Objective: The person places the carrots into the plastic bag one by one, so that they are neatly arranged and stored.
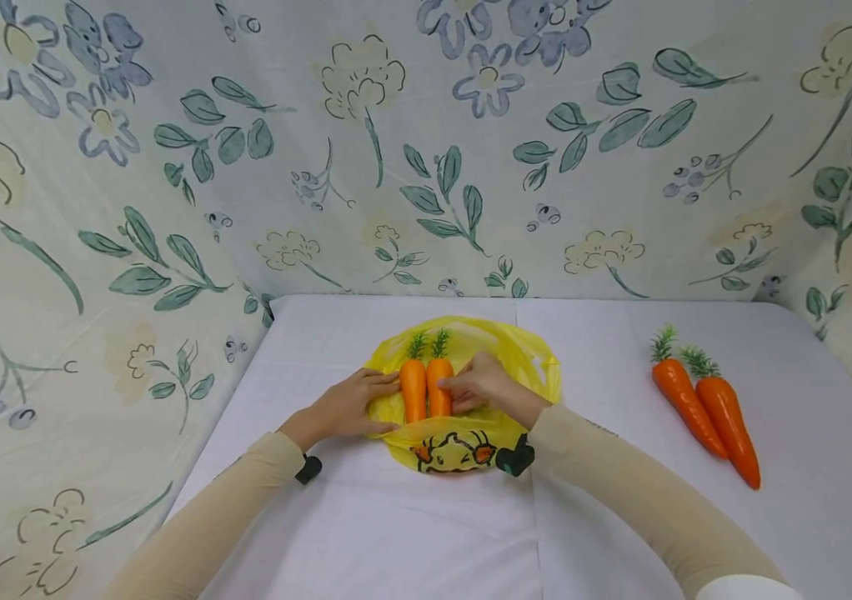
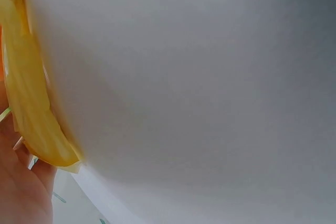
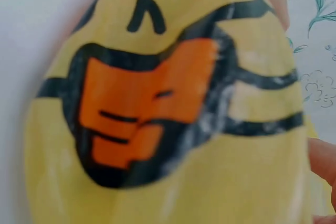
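A yellow plastic bag point(image 1: 508, 342) with a cartoon animal face lies on the table, its mouth spread. Two orange carrots with green tufts lie side by side in the mouth: the left carrot point(image 1: 413, 387) and the right carrot point(image 1: 438, 375). Their lower ends are hidden behind the bag's front layer. My left hand point(image 1: 351, 404) rests on the bag's left edge, fingers extended to the left carrot and thumb along the front lip. With curled fingers, my right hand point(image 1: 486, 382) holds the right carrot at its side. The printed face point(image 3: 147, 108) fills the right wrist view.
Two more carrots lie at the right of the table: an outer carrot point(image 1: 729, 421) and an inner carrot point(image 1: 684, 400), partly overlapping. A white cloth point(image 1: 396, 533) covers the table. Floral fabric point(image 1: 426, 208) hangs behind it and along both sides.
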`<state>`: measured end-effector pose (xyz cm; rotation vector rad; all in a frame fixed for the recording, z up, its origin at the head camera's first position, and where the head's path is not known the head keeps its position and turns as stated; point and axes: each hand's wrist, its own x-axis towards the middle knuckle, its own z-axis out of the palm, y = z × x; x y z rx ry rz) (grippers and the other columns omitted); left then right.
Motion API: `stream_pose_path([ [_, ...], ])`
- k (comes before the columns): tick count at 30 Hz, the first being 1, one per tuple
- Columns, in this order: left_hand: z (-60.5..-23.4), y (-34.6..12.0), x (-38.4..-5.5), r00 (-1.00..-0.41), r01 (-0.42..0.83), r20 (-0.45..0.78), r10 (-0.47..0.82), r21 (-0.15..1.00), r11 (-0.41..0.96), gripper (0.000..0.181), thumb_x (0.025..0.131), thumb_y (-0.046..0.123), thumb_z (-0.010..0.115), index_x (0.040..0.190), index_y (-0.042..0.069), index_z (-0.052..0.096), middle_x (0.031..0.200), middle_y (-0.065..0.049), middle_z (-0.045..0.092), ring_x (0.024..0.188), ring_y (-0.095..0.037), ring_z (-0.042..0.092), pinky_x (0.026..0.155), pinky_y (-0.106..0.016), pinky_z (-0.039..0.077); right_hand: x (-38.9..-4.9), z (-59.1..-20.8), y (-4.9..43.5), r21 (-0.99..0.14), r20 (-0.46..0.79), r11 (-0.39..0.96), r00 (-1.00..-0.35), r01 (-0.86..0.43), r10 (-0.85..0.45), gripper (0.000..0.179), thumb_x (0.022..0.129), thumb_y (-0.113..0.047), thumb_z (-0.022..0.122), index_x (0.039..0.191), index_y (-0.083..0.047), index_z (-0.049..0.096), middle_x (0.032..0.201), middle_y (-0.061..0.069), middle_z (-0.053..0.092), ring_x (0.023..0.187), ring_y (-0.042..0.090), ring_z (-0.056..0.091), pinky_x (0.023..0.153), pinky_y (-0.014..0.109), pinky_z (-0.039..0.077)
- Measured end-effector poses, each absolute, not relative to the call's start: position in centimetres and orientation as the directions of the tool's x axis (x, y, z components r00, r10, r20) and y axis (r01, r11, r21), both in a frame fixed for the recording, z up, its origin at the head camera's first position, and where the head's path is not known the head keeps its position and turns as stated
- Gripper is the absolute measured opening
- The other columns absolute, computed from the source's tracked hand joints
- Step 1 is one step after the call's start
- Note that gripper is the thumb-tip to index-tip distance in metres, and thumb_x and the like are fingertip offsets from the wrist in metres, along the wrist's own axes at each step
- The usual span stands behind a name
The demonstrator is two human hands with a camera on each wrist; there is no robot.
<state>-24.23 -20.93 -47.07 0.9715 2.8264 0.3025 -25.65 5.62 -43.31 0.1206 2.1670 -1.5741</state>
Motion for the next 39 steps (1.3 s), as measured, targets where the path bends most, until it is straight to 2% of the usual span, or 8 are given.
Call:
stream_pose_path([
  [8, -46.9, -20.8, -24.1, -0.787, 0.582, -0.075, 0.612, 0.237, 0.778, 0.076, 0.088, 0.057, 0.067, 0.147, 0.011, 0.050, 0.156, -0.004, 0.041, 0.141, -0.031, 0.038, 0.113, -0.049, 0.034, -25.7, -42.1, 6.8, -0.907, -0.387, 0.276, -0.888, 0.318, -0.250, 0.036, 0.090, -0.007, 0.074, 0.112, 0.017, 0.061, 0.095, 0.033, 0.066, 0.078, 0.039, 0.072, 0.074, 0.045, 0.059],
  [13, -46.8, -20.7, -24.0, -0.786, 0.584, -0.067, 0.615, 0.245, 0.774, 0.076, 0.088, 0.057, 0.067, 0.147, 0.010, 0.052, 0.155, -0.005, 0.042, 0.140, -0.032, 0.039, 0.114, -0.048, 0.033, -25.7, -41.2, 7.6, -0.920, -0.371, 0.238, -0.888, 0.311, -0.270, 0.041, 0.090, -0.011, 0.075, 0.116, 0.018, 0.060, 0.100, 0.035, 0.066, 0.080, 0.038, 0.072, 0.079, 0.047, 0.057],
  [18, -46.9, -20.8, -24.0, -0.778, 0.597, -0.047, 0.626, 0.252, 0.761, 0.075, 0.089, 0.056, 0.067, 0.146, 0.009, 0.052, 0.154, -0.007, 0.043, 0.139, -0.033, 0.040, 0.113, -0.050, 0.034, -25.9, -40.4, 8.5, -0.920, -0.378, 0.214, -0.884, 0.327, -0.273, 0.042, 0.092, -0.012, 0.073, 0.120, 0.017, 0.060, 0.100, 0.031, 0.067, 0.080, 0.033, 0.073, 0.078, 0.044, 0.057],
  [24, -46.9, -20.9, -24.1, -0.784, 0.587, -0.059, 0.618, 0.253, 0.769, 0.075, 0.089, 0.055, 0.067, 0.147, 0.011, 0.051, 0.155, -0.006, 0.041, 0.141, -0.032, 0.038, 0.115, -0.049, 0.031, -26.0, -39.5, 9.9, -0.928, -0.372, 0.131, -0.880, 0.349, -0.293, 0.044, 0.093, -0.009, 0.072, 0.124, 0.017, 0.057, 0.108, 0.034, 0.065, 0.081, 0.032, 0.074, 0.077, 0.041, 0.058],
  [33, -47.0, -21.0, -24.3, -0.786, 0.569, -0.071, 0.614, 0.304, 0.764, 0.075, 0.089, 0.052, 0.070, 0.148, 0.010, 0.050, 0.157, -0.006, 0.038, 0.143, -0.030, 0.036, 0.116, -0.047, 0.028, -25.8, -38.1, 12.5, -0.935, -0.353, 0.105, -0.886, 0.338, -0.300, 0.051, 0.095, -0.011, 0.069, 0.132, 0.018, 0.049, 0.108, 0.029, 0.065, 0.086, 0.029, 0.073, 0.079, 0.038, 0.058],
  [39, -47.0, -21.0, -24.2, -0.789, 0.565, -0.066, 0.611, 0.313, 0.764, 0.074, 0.089, 0.051, 0.071, 0.147, 0.009, 0.051, 0.156, -0.007, 0.039, 0.142, -0.029, 0.037, 0.115, -0.047, 0.031, -25.9, -37.1, 14.6, -0.943, -0.333, 0.079, -0.898, 0.324, -0.289, 0.054, 0.095, -0.011, 0.069, 0.134, 0.019, 0.046, 0.100, 0.021, 0.069, 0.090, 0.030, 0.073, 0.082, 0.038, 0.058],
])
